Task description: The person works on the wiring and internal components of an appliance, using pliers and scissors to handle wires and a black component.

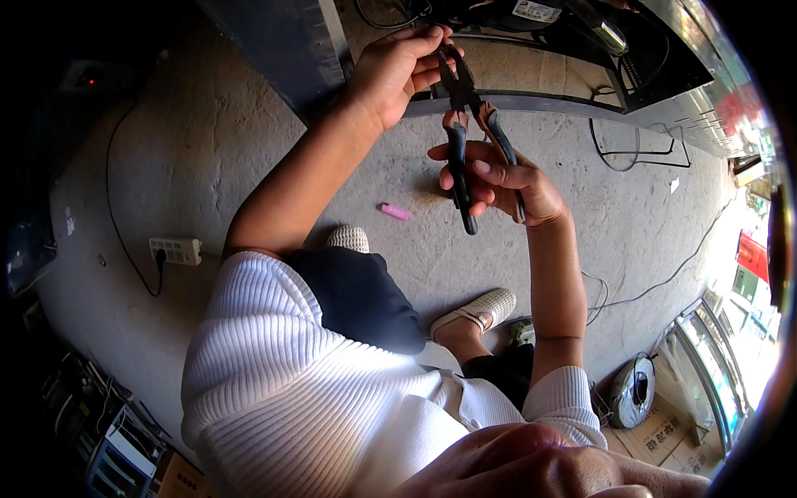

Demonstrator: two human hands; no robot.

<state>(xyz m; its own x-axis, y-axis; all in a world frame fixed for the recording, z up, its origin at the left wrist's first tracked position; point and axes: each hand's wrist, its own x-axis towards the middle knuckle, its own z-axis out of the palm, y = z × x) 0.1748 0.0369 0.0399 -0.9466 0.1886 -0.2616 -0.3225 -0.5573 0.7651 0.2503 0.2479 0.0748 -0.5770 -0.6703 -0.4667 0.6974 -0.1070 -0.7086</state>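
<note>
My right hand (506, 183) holds a pair of black-and-copper-coloured pliers (465, 108) by the handles, jaws pointing up and slightly apart. My left hand (386, 79) is curled beside the jaw tips, with thumb and fingers closed; what they grip at the tips is too small to make out. Just beyond both hands is a metal-framed black appliance (531, 33) with a cable and a silver cylindrical part. A small pink object (395, 211) lies on the concrete floor below the pliers.
A white power strip (174, 250) with a plugged cord lies at left. Cables (639, 295) run across the floor at right, near a coiled reel (631, 390), cardboard (656, 432) and glass panels. Stacked electronic equipment (116, 440) sits at lower left. My feet are below my hands.
</note>
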